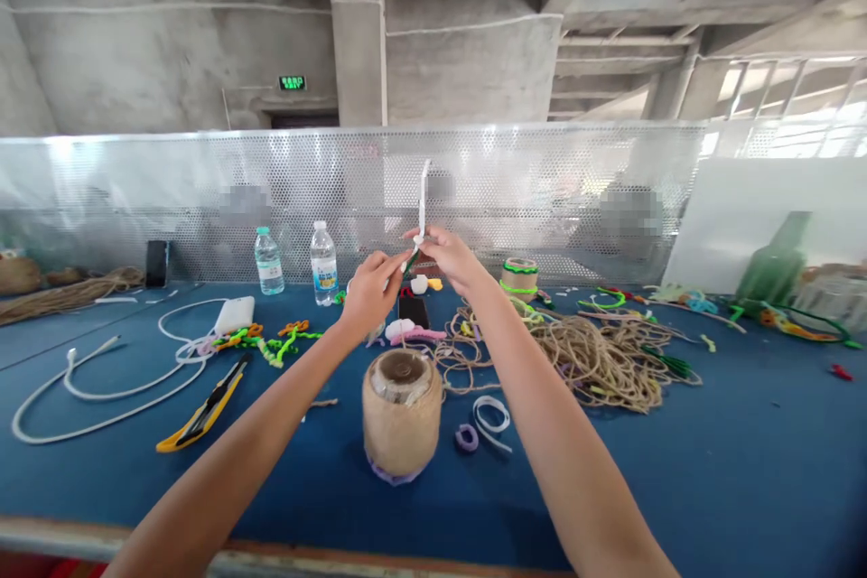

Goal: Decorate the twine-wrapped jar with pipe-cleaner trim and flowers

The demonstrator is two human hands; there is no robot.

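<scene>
Both my hands are raised over the table, working on a small piece of white and dark green pipe cleaner. My left hand [371, 293] is closed, its fingers pinching near the dark green stem [410, 262]. My right hand [452, 260] pinches the white part where it meets the green, and a long white strip [424, 199] sticks up from there. Below them a jar wrapped in tan cord [401, 411] stands upright, open at the top, with a purple band round its base. To its right lie a purple curl [467, 438] and a coiled white strip [493, 415].
A yellow utility knife [203, 406], white cable [101, 396] and power bank [234, 315] lie left. Two water bottles [323, 264] [269, 262] stand behind. A heap of twine [600, 357], a smaller wrapped jar [519, 280] and a green bottle [774, 266] are right. A perforated metal screen [325, 172] backs the table.
</scene>
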